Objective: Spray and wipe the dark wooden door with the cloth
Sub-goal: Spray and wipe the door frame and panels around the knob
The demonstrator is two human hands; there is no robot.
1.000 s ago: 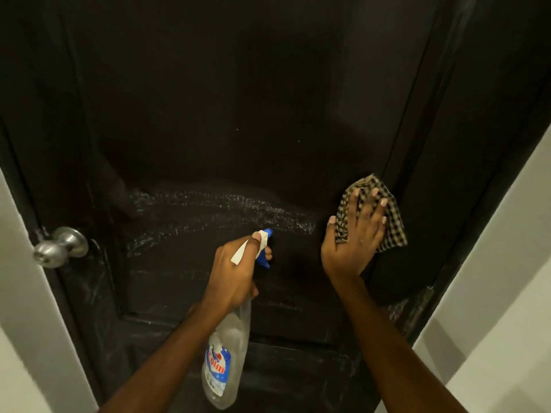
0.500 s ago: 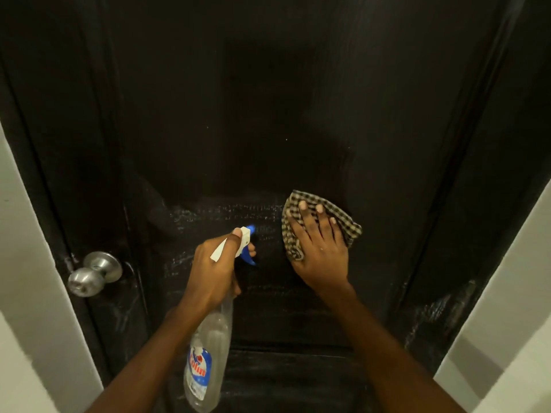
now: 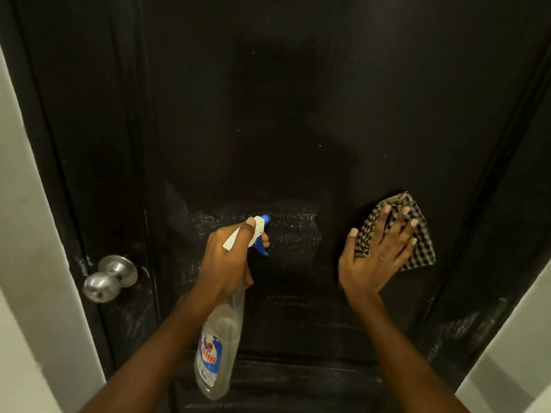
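Door (image 3: 298, 114) fills your view, dark and upright between pale walls (image 3: 18, 234). Starting at the left: the metal knob (image 3: 110, 277) sits low on the door's edge, well apart from both hands. Next, your left hand (image 3: 229, 257) grips the spray bottle (image 3: 219, 338) by its neck, curled round it with the thumb up by the white nozzle head, which is aimed at the wet streaks (image 3: 283, 228) on the middle panel. At the right, your right hand (image 3: 375, 257) lies flat, fingers (image 3: 399, 225) straight and spread, pressing the checked cloth (image 3: 417, 245) against the door. The cloth is sandwiched between palm and wood, with its edges showing past your fingertips. I'd judge the cloth soft and light, apt to bunch or slide on the wet sheen, so hold it by palm pressure across its middle — the door itself is stiff and won't give.
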